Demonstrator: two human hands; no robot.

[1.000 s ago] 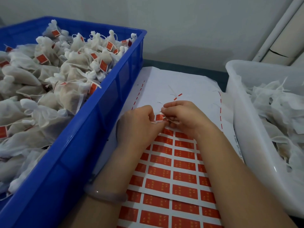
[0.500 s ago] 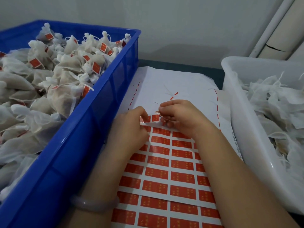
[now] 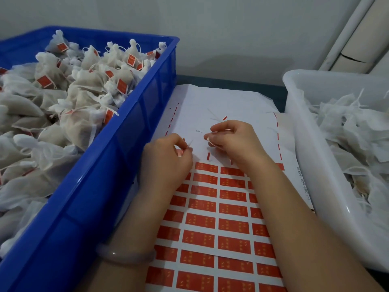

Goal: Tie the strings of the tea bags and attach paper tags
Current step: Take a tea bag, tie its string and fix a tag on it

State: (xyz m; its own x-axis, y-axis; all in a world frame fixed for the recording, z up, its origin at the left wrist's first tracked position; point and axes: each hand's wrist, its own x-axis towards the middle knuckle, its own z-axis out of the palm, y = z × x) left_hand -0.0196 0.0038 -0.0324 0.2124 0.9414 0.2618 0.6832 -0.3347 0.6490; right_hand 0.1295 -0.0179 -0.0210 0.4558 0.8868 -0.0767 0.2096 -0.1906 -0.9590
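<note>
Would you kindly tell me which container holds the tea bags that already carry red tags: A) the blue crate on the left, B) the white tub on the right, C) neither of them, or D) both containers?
A: the tea bags in the blue crate show red tags, while the pile in the white tub shows none.

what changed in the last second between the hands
The left hand and right hand, pinched together on one tag before, have pulled apart; the left seems to pinch a peeled tag. The tag sheet, blue crate and white bin stayed put.
</note>
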